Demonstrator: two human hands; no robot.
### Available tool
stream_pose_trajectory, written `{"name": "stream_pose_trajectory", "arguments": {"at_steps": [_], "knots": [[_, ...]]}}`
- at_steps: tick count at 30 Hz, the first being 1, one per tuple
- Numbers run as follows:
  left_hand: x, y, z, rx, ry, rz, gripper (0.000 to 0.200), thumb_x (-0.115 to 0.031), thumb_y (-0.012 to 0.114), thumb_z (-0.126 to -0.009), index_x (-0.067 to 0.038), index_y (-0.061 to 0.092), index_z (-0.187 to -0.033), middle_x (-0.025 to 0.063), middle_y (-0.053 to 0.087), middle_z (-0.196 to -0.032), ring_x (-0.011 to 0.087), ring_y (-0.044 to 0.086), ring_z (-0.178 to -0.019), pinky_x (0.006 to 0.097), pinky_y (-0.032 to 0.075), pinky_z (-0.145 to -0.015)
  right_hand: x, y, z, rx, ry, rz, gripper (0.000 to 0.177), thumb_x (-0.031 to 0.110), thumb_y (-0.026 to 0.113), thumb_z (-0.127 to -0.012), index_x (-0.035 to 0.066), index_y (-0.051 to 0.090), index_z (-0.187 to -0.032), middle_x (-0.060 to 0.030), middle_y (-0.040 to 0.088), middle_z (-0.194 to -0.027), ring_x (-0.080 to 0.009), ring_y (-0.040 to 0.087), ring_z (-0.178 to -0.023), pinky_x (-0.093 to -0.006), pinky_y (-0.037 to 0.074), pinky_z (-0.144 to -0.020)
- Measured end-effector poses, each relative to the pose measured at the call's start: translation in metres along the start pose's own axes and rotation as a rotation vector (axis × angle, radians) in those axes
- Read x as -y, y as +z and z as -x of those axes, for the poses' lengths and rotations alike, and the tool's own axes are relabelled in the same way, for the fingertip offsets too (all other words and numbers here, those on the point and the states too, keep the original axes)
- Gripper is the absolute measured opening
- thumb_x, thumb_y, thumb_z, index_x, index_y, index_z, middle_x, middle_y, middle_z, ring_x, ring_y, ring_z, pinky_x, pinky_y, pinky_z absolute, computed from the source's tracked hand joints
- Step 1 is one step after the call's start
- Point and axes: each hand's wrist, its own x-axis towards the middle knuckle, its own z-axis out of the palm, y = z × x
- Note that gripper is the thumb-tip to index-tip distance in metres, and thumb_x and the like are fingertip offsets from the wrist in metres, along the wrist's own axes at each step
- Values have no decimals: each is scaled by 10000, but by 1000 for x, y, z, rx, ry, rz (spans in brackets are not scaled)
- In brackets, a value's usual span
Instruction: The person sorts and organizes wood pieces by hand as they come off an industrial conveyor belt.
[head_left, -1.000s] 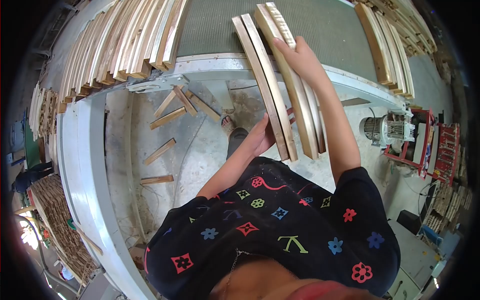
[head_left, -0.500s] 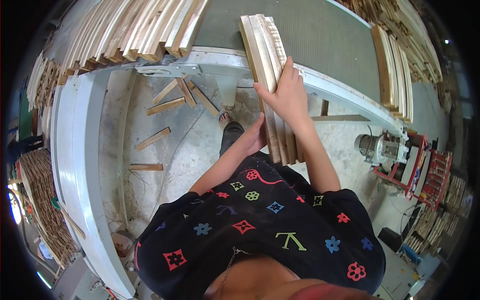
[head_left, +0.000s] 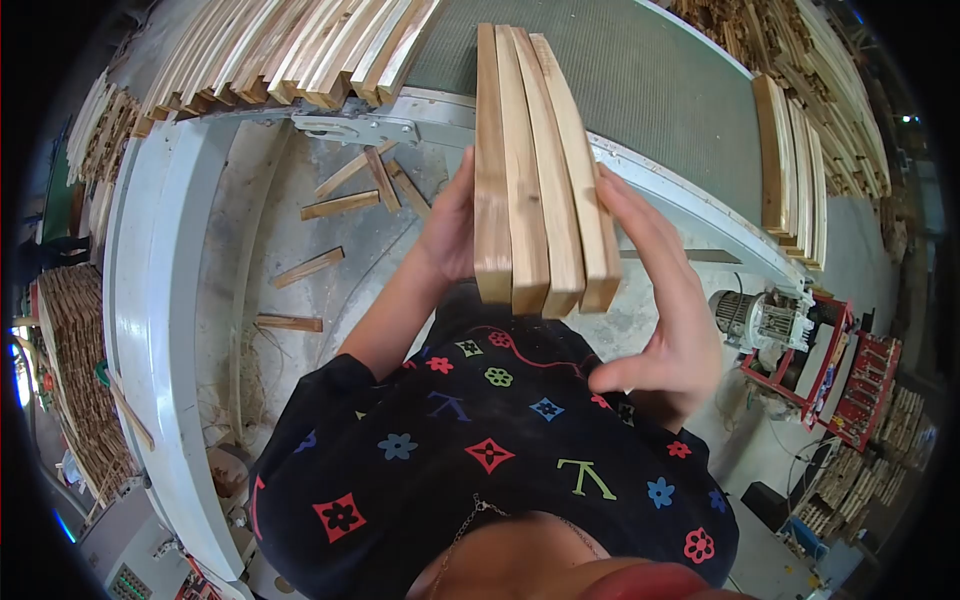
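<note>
Moved the right hand (head_left: 662,300) from across the top of the four wooden bars (head_left: 543,170) to their right side, and drew their near ends apart a little since the earlier frame. Holding the bars side by side with the left hand (head_left: 452,222), pressed along their left side, part of its grip hidden behind the wood. Keeping the right grip wide, with fingertips at the outermost bar and thumb well apart, below the near ends. Pointing the far ends over the green ribbed top of the table (head_left: 640,95), the near ends toward the dark patterned shirt (head_left: 490,455); cannot tell whether touching the table's pale edge. On the table, to the left, a long row of bars (head_left: 290,50); to the right, a shorter row (head_left: 790,165). Below, on the floor (head_left: 385,270), several loose wood pieces (head_left: 308,267).
</note>
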Motion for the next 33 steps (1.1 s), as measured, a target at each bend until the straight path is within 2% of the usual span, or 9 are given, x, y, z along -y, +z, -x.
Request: {"name": "stream_pose_trajectory", "arguments": {"at_steps": [6, 12, 13, 14, 15, 17, 24, 30, 33], "knots": [[-14, 33, -17, -95, 42, -111, 726, -593, 298, -1044, -72, 286, -1549, 166, 463, -1495, 298, 525, -1330, 472, 455, -1104, -4, 23, -16, -337, -107, 114, 690, 271, 898, -656, 51, 607, -1241, -186, 600, -1291, -340, 607, -1143, -403, 483, -952], [0, 34, 1, -80, -8, 132, 766, -625, 288, -1030, -54, 297, -1541, 196, 458, -1490, 318, 532, -1320, 476, 462, -1093, -14, 5, -15, -141, -93, 59, 592, 302, 854, -711, 43, 644, -1201, -169, 622, -1219, -319, 618, -1118, -383, 500, -927], [6, 41, 5, 145, -75, 335, 818, -663, 284, -1009, -35, 301, -1533, 213, 457, -1484, 395, 529, -1302, 508, 473, -1072, -23, 5, -23, -69, -45, 15, 561, 308, 847, -715, 45, 656, -1172, -157, 626, -1200, -312, 616, -1118, -389, 502, -922], [17, 33, 13, -313, -34, 23, 876, -720, 281, -975, -46, 301, -1534, 218, 471, -1463, 488, 520, -1267, 585, 473, -1044, -38, 4, -35, -16, 9, -16, 532, 315, 841, -718, 47, 668, -1144, -145, 630, -1182, -306, 615, -1118, -396, 504, -918], [26, 22, 20, -96, -124, 324, 909, -762, 303, -943, -72, 310, -1535, 210, 499, -1426, 535, 510, -1245, 688, 449, -1006, -55, 1, -44, 23, 76, -42, 503, 322, 834, -722, 50, 679, -1115, -134, 635, -1163, -299, 613, -1119, -403, 506, -914], [56, -26, 40, -246, -205, 351, 931, -783, 345, -916, -92, 304, -1538, 196, 519, -1395, 487, 552, -1204, 756, 426, -969, -88, 18, -83, 36, -329, 397, 434, 357, 813, -728, 72, 696, -1033, -120, 662, -1060, -297, 626, -1085, -441, 505, -894], [109, -90, 79, -153, -191, 450, 950, -758, 421, -896, -49, 323, -1522, 234, 511, -1371, 463, 544, -1182, 737, 442, -959, -96, 136, -162, 1750, -273, 790, 584, 553, 784, -719, 117, 686, -1094, -94, 700, -1036, -310, 671, -946, -464, 439, -943], [117, -94, 90, -207, -102, 759, 856, -701, 399, -942, -58, 362, -1506, 209, 543, -1340, 414, 583, -1135, 639, 476, -974, -92, 145, -159, 1735, -495, 744, 562, 592, 757, -758, 147, 653, -1085, -50, 706, -982, -284, 670, -916, -435, 455, -877], [124, -85, 90, -190, -210, 519, 848, -741, 400, -926, -83, 436, -1459, 155, 565, -1162, 339, 574, -987, 525, 487, -880, -98, 111, -152, 1211, -480, 533, 609, 622, 724, -800, 172, 591, -1188, -55, 706, -989, -283, 657, -994, -435, 478, -846]]}}
